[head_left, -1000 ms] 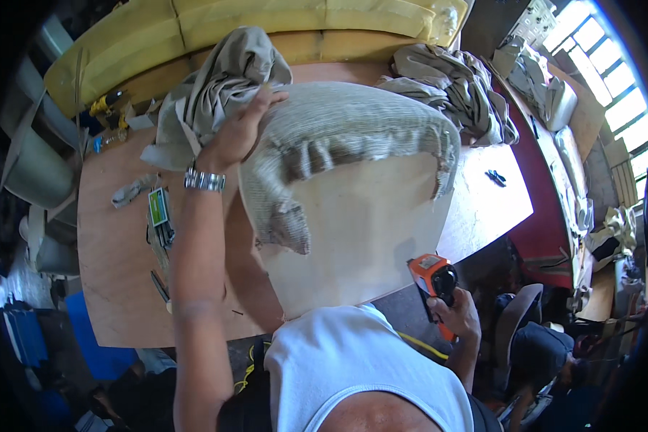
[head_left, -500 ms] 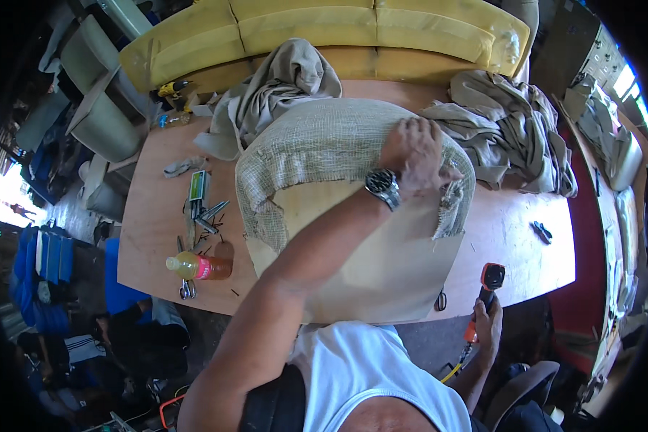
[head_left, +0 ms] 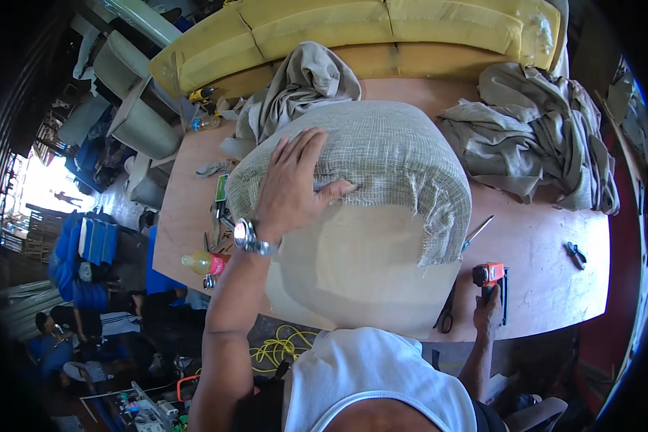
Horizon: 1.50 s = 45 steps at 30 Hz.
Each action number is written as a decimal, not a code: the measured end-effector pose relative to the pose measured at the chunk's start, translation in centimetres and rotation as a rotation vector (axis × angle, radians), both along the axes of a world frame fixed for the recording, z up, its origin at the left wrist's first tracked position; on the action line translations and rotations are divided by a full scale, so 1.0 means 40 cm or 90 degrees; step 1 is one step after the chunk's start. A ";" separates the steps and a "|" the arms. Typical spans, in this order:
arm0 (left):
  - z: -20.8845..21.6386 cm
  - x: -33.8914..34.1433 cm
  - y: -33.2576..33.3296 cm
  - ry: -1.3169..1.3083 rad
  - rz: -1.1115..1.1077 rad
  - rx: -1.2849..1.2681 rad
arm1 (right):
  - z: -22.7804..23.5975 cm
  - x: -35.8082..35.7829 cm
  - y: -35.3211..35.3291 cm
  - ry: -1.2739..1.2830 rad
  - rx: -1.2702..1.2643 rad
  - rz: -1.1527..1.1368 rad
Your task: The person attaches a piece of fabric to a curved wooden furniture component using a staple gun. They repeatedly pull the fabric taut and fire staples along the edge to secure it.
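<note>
A curved upholstered piece, probably a chair back, lies on the table in front of me, its smooth pale panel (head_left: 353, 266) toward me. Beige woven fabric (head_left: 389, 144) wraps its far rim and folds over, with a frayed edge across the panel and down the right side. My left hand (head_left: 291, 191) rests flat on the fabric's left part, fingers stretched and thumb out along the fold. To the right of the panel, my right hand (head_left: 488, 315) grips an orange and black staple gun (head_left: 489, 273), held off the fabric near the table's front edge.
Crumpled grey-beige cloth (head_left: 533, 137) lies at right, another cloth (head_left: 306, 75) behind. A yellow foam sofa back (head_left: 324, 25) borders the far side. Pliers (head_left: 576, 255), a screwdriver (head_left: 479, 232), scissors (head_left: 446, 321) and a bottle (head_left: 203, 262) are on the table. A yellow hose (head_left: 284, 349) coils below.
My left hand has gone from the fabric's right side to its left part and opened flat. The staple gun has turned in my right hand. The view has shifted, showing the screwdriver.
</note>
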State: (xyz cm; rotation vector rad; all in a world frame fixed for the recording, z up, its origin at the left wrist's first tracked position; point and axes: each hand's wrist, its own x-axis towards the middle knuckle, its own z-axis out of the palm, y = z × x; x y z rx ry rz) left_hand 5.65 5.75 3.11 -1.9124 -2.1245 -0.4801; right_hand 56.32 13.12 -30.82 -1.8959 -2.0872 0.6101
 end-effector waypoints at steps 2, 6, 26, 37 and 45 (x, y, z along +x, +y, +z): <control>0.019 -0.022 0.034 -0.018 -0.020 -0.121 | 0.034 -0.030 0.003 -0.007 -0.085 -0.040; 0.045 -0.055 0.108 -0.041 -0.076 -0.231 | -0.046 -0.015 0.006 -0.003 -0.013 -0.024; -0.242 0.133 -0.081 0.018 0.007 0.086 | -0.006 -0.073 -0.025 -0.129 -0.004 -0.040; -0.013 0.201 0.130 -0.069 -0.273 0.120 | 0.064 -0.087 -0.003 -0.226 -0.066 -0.083; 0.029 0.239 0.040 -0.166 -0.429 0.213 | 0.611 -0.417 0.067 0.468 0.314 0.144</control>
